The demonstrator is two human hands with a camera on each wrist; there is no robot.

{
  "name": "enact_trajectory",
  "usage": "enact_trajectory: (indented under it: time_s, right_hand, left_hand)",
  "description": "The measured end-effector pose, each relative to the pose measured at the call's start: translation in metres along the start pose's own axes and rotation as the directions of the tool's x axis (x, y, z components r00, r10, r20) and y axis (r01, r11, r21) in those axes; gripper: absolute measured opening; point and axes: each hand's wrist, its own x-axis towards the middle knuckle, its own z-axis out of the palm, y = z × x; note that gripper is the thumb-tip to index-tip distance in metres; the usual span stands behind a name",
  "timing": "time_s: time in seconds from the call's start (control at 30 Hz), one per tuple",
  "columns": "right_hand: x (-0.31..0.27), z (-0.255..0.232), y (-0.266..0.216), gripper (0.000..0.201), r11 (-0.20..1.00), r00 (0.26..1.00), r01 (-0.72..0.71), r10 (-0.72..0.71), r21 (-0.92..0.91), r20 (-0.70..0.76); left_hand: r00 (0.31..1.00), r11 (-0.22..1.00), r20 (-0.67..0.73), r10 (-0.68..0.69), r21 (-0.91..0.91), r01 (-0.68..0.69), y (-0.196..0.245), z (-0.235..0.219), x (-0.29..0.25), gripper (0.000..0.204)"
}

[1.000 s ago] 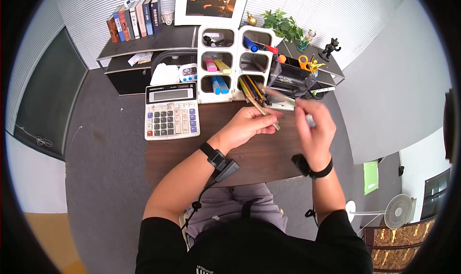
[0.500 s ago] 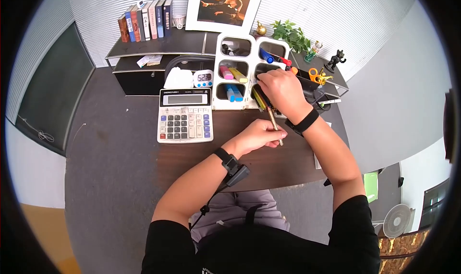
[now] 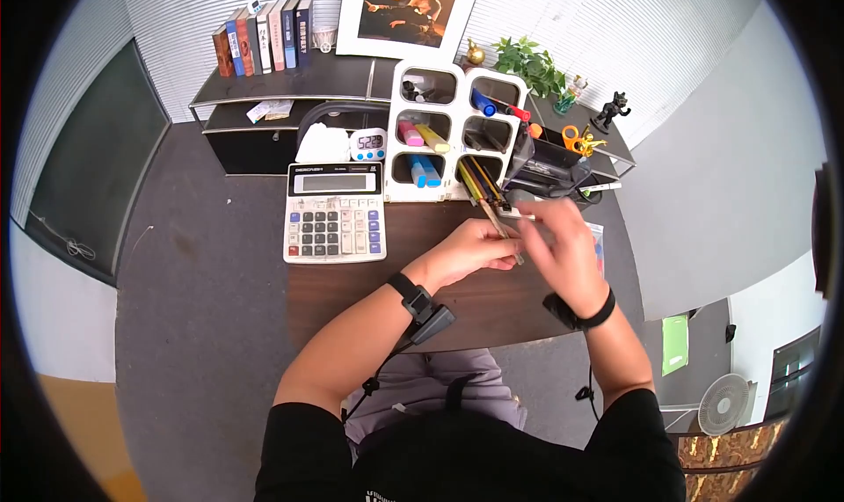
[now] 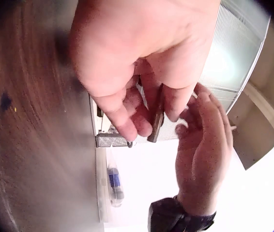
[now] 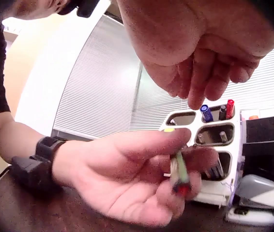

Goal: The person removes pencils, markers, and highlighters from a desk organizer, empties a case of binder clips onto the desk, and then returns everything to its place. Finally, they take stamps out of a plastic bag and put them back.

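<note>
My left hand (image 3: 475, 245) pinches a slim pencil-like stick (image 3: 498, 224) between thumb and fingers, over the desk in front of the organizer (image 3: 457, 155). In the right wrist view the stick (image 5: 180, 171) shows a greenish and pale barrel with a red and dark end. My right hand (image 3: 567, 254), slightly blurred, hovers just right of it with thumb and fingers apart and nothing held. The organizer's lower right compartment holds several yellow and dark pencils (image 3: 479, 181). Dark pens (image 3: 483, 141) lie in the compartment above, and a blue marker (image 3: 483, 104) and a red marker (image 3: 520, 112) in the top one.
A calculator (image 3: 334, 216) lies left of the organizer, a small timer (image 3: 367, 144) behind it. Pink and yellow highlighters (image 3: 422, 135) and blue highlighters (image 3: 424, 172) fill the left compartments. A stapler (image 5: 258, 193) and a black holder with orange scissors (image 3: 571, 137) stand to the right.
My right hand carried a blurred slim thing, reached to the middle right compartment, then came back without it beside my left hand. My left hand keeps its grip in front of the organizer.
</note>
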Motion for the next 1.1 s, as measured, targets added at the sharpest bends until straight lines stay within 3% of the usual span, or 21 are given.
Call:
enact_trajectory:
  time_s: [0.17,0.23,0.3,0.33,0.43,0.57,0.63,0.7,0.8,0.83,0.97,1.1]
  right_hand:
    - [-0.053,-0.004,0.0,0.034,0.971,0.974,-0.219,0.213,0.095,0.072]
    - [-0.066,-0.002,0.0,0.035,0.938,0.949,-0.314,0.303,0.149,0.092]
    - [-0.07,0.003,0.006,0.033,0.952,0.971,-0.234,0.24,0.197,-0.009]
    - [-0.066,0.001,0.01,0.029,0.984,0.992,-0.112,0.118,0.138,-0.035]
    - [-0.055,-0.003,0.007,0.023,0.992,0.994,-0.052,0.063,0.118,-0.085]
    - [-0.036,-0.006,-0.007,0.022,0.982,0.997,-0.056,0.064,0.181,-0.037]
    - [-0.029,-0.008,-0.005,0.021,0.993,0.993,0.063,-0.052,0.1,-0.106]
    - [-0.017,-0.016,-0.005,0.021,0.997,0.97,0.075,-0.078,-0.022,-0.231]
    - [0.013,-0.017,-0.001,0.022,0.995,0.95,0.058,-0.081,-0.084,-0.301]
    - [0.024,-0.013,0.004,0.022,0.995,0.95,0.055,-0.079,-0.087,-0.302]
    - [0.064,0.015,0.03,0.015,0.891,0.913,0.277,-0.36,-0.36,-0.19]
    - [0.085,0.038,0.044,0.015,0.837,0.943,0.302,-0.334,-0.457,0.012]
  left_hand:
    - [0.993,0.967,0.031,0.112,-0.232,-0.102,0.002,0.012,-0.003,0.028]
    - [0.995,0.964,0.013,0.094,-0.249,-0.088,-0.004,0.01,-0.001,0.028]
    - [0.997,0.972,0.031,0.076,-0.224,-0.067,-0.006,0.008,0.0,0.029]
    - [0.996,0.968,0.044,0.082,-0.241,-0.07,-0.006,0.006,0.0,0.031]
    - [0.992,0.959,0.078,0.096,-0.274,-0.072,-0.004,0.001,0.0,0.036]
    - [0.987,0.932,0.109,0.119,-0.354,-0.073,-0.001,-0.004,-0.001,0.038]
    - [0.979,0.933,0.144,0.142,-0.351,-0.084,0.005,-0.007,-0.002,0.041]
    - [0.967,0.937,0.206,0.151,-0.343,-0.073,0.013,0.0,-0.006,0.046]
    - [0.994,0.982,0.111,0.012,-0.19,0.009,0.015,0.001,-0.005,0.043]
    - [0.997,0.993,0.05,-0.053,-0.105,0.058,0.012,0.001,-0.003,0.04]
    - [0.996,0.995,0.017,-0.089,-0.04,0.09,0.009,-0.002,-0.001,0.035]
    - [0.998,0.998,-0.018,-0.059,0.012,0.06,0.009,-0.002,-0.001,0.032]
